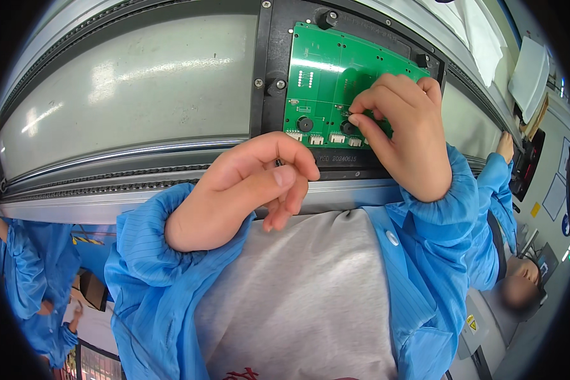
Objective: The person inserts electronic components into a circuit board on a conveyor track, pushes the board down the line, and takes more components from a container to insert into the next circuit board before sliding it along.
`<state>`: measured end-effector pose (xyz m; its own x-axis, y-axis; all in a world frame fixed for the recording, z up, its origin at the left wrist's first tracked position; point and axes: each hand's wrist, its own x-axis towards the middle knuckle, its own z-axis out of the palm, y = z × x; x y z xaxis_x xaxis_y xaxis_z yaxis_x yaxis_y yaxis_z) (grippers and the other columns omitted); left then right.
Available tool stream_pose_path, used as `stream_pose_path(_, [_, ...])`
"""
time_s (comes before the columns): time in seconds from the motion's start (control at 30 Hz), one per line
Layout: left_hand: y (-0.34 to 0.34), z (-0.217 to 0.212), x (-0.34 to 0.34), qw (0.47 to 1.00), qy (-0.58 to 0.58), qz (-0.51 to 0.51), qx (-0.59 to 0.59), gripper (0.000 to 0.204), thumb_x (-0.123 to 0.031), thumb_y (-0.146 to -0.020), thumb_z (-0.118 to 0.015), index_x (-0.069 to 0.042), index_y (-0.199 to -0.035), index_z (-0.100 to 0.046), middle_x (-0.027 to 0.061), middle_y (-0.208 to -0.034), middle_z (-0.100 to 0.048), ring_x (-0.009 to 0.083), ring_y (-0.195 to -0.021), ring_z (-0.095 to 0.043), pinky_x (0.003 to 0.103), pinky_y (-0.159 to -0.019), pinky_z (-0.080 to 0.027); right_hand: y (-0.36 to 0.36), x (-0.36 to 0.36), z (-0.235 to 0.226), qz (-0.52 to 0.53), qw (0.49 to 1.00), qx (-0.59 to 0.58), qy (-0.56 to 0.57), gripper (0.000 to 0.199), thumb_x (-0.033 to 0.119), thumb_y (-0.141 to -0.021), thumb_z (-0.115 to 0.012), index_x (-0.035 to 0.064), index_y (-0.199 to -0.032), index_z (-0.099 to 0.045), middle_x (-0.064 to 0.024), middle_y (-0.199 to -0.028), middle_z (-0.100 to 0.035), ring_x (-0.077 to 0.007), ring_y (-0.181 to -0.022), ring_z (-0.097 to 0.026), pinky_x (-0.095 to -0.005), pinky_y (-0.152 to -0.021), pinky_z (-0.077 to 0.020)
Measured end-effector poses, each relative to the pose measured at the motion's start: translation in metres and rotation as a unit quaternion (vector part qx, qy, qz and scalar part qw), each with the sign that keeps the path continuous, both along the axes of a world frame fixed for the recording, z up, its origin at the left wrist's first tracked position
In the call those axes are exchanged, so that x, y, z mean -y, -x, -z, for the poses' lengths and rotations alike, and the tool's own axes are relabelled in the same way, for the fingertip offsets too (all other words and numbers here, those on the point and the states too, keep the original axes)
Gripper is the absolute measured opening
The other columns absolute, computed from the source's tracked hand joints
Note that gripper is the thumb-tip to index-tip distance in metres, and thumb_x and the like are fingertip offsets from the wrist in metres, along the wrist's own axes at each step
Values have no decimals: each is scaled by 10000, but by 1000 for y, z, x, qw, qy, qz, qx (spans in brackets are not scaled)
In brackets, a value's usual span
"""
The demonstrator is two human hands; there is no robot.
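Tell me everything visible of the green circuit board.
The glossy green circuit board lies flat in a black fixture, with small holes and pads. White connectors line its near edge; two round black components show behind them. The right hand hides part of its right side, fingertips by one component; contact is unclear.

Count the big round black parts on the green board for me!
2 in view: one round black part at the lower left of the green board, another to its right, near the right hand, which may hide more.
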<state>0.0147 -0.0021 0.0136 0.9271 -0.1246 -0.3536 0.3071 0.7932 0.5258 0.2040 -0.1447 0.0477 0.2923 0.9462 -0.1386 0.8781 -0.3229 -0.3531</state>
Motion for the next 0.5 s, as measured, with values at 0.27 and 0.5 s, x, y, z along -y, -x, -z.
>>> stream_pose_path(0.27, [-4,1,1,1000,5,8,-1,257,-244,-979,-472,0,-1043,-518,85,-742,-559,115,-542,-479,199,-502,-382,-4,0,0,-15,999,31,28,132,38,-739,-677,101,-825,-600,5,-828,-539,-163,-709,-479,-321,-835,-298])
stream_pose_path(0.5, [-9,-1,3,1000,1,12,-9,233,-219,-975,-463,1,-1029,-517,85,-742,-558,120,-545,-479,205,-508,-387,-10,0,-3,-39,997,51,31,143,49,-733,-674,102,-836,-587,-10,-841,-538,-194,-752,-490,-347,-864,-307])
